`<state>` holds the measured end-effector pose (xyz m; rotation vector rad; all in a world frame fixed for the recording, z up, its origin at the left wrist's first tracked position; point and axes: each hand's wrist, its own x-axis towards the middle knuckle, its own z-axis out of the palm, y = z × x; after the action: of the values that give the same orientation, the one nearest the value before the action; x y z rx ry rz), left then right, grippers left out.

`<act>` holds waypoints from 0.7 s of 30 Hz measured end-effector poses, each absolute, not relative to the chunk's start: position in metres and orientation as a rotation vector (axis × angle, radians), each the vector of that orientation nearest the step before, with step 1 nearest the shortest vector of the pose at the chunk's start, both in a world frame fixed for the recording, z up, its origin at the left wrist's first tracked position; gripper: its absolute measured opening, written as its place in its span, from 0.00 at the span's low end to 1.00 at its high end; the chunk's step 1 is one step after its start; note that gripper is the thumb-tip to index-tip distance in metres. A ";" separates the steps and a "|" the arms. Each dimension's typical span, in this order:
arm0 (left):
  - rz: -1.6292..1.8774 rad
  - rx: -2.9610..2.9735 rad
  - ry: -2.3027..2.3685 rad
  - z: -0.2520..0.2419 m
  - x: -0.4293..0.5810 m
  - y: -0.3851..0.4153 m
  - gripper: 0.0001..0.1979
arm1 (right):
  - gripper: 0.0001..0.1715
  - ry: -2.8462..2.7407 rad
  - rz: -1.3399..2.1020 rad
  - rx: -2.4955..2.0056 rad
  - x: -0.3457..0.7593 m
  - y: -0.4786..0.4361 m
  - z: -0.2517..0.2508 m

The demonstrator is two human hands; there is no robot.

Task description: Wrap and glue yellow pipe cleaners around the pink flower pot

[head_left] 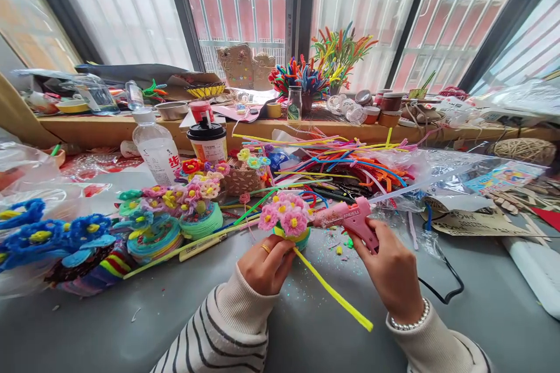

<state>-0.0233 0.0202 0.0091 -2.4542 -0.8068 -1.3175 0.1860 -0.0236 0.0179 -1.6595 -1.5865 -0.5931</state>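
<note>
My left hand (268, 265) is closed round a small pot of pink pipe-cleaner flowers (286, 217) with a green band at its base, held just above the grey table (131, 315). A long yellow-green pipe cleaner (332, 294) runs from under the pot down to the right. My right hand (391, 271) grips a pink glue gun (350, 218), its nozzle pointing left at the flowers. A black cord (441, 288) trails from the gun to the right.
Finished flower pots (192, 204) and blue pipe-cleaner pieces (48, 236) lie left. A heap of loose coloured pipe cleaners (332, 166) sits behind the hands. A water bottle (154, 148), a lidded cup (207, 140) and jars line the wooden sill (109, 125).
</note>
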 end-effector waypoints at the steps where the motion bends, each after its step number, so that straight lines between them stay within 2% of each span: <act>1: -1.319 -2.446 -0.815 0.008 -0.024 0.021 0.07 | 0.17 -1.584 -0.593 -1.650 0.186 -0.023 0.017; 7: -1.256 -2.383 -0.877 0.003 -0.023 0.024 0.09 | 0.15 -1.574 -0.594 -1.630 0.185 -0.021 0.016; 11: -1.314 -2.329 -1.136 0.000 -0.025 0.016 0.10 | 0.13 -1.571 -0.571 -1.632 0.186 -0.022 0.016; 16: -1.430 -2.141 -1.554 -0.018 -0.028 0.010 0.23 | 0.15 -1.557 -0.570 -1.634 0.186 -0.021 0.014; 21: -1.604 -2.194 -1.786 -0.029 -0.020 0.019 0.44 | 0.15 -1.565 -0.584 -1.614 0.187 -0.020 0.012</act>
<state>-0.0204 0.0186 -0.0290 -2.1944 -1.7860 -1.6040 0.1866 -0.0205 0.0123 -1.6138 -1.5651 -0.5845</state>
